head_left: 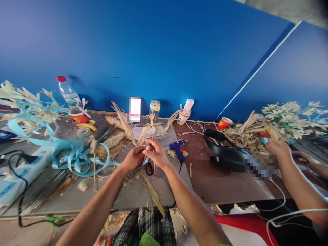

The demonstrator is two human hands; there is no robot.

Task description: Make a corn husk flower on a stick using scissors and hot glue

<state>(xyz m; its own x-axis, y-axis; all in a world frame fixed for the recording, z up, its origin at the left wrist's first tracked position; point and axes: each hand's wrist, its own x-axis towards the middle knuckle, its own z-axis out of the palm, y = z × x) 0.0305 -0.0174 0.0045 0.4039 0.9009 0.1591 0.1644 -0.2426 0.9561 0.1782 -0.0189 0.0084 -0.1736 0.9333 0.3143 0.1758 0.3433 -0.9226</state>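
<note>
Both hands are up close tg over the grey part of the table (164, 184), fingertips nearly meeting. Left hand (133, 158) and right hand (157, 154) are both pinching a small strip of dried corn husk (147, 148) btwn thumb & fingers, so that's where the piece is rn. It's tiny and partly covered by fingers, so can't tell its full shape tbh. Just behind, a pale husk flower (151, 127) stands up; can't tell if it's joined to the strip.

Right below the hands there's a pair of scissors w/ black handles (149, 168), and a long curled husk leaf (153, 194) running over the table edge. Blue hot glue gun (177, 149) lies near the right hand, a bit of orange showing by it. On the left: a big tangle of light blue ribbon (74, 157), plus a clear bottle w/ red cap (68, 93) at the back.

Far right, a co-worker's hand (278, 147) has a husk piece (273, 134) too, nr a bunch of white flowers (294, 118).
</note>
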